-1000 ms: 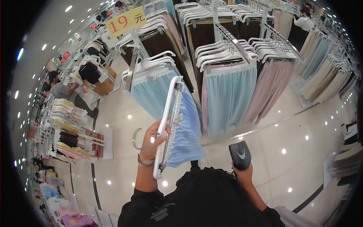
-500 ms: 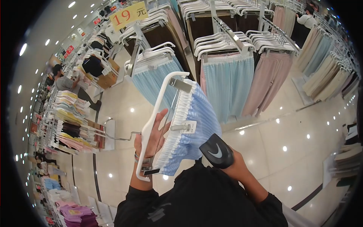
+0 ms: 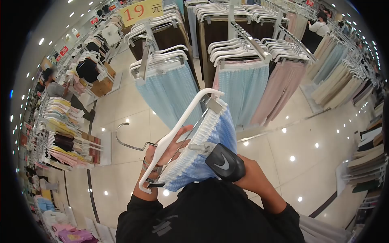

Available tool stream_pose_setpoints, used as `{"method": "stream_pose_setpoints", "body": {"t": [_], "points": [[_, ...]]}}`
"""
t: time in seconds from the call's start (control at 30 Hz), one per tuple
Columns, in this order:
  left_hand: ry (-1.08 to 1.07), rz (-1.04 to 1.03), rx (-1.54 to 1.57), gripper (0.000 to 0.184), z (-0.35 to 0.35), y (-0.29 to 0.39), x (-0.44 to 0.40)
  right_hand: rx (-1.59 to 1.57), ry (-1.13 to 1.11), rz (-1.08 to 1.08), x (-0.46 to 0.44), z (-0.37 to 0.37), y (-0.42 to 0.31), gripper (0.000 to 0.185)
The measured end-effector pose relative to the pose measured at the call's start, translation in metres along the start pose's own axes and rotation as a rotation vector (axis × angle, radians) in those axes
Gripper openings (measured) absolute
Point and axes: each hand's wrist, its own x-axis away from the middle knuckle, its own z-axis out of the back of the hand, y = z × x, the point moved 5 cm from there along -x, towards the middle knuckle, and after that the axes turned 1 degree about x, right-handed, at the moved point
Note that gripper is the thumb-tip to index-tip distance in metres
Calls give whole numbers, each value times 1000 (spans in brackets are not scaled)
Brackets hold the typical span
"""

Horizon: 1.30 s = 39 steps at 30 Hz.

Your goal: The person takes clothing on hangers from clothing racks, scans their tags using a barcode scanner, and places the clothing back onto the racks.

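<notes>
A white clip hanger [image 3: 164,145] is tilted in front of me, its metal hook pointing left. Clipped to it is a blue-and-white striped garment [image 3: 227,125] with a gathered white waistband. My left hand [image 3: 172,149] supports the hanger from behind, fingers stretched out past its bar. In my right hand [image 3: 256,177] is a black handheld scanner [image 3: 225,163] with a grey curved mark. The scanner's front end is close to the white price tag [image 3: 207,146] at the waistband and partly covers it. A pale peg-shaped piece [image 3: 197,147] sits beside the tag.
Racks ahead hold light-blue trousers [image 3: 244,93] and pink trousers [image 3: 279,91] under a yellow price sign [image 3: 142,13]. Clothes racks [image 3: 67,133] line the left, and folded or hung garments [image 3: 366,158] the right. One person [image 3: 58,87] stands at left, another [image 3: 320,28] far right.
The scanner has moved left and up to the price tag, now partly covering it. The hanger has tilted further right at its top. The view has shifted slightly.
</notes>
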Motion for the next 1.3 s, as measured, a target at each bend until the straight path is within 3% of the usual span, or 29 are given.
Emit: {"method": "stream_pose_setpoints", "body": {"t": [0.4,0.57,0.73,0.77,0.83,0.93,1.13,1.3], "points": [[-23,-36,-73,107,40,52,46,-50,29,-18,-34,-69,-42,42],[122,5,-155,106,53,54,42,-117,108,-28,-31,-87,-38,52],[243,135,-267,101,55,22,1,-229,177,-79,-19,-88,-11,57],[218,51,-245,84,44,17,-11,-229,194,-82,-16,-87,-7,57],[170,40,-280,73,52,-1,-26,-346,238,-141,-11,-84,6,62],[289,60,-276,70,67,-31,-41,-372,260,-175,-6,-82,33,64],[322,100,-355,71,51,-59,-91,-438,211,-202,-16,-54,65,64],[439,42,-265,71,46,-99,-147,-420,210,-157,-22,-1,99,60]]}}
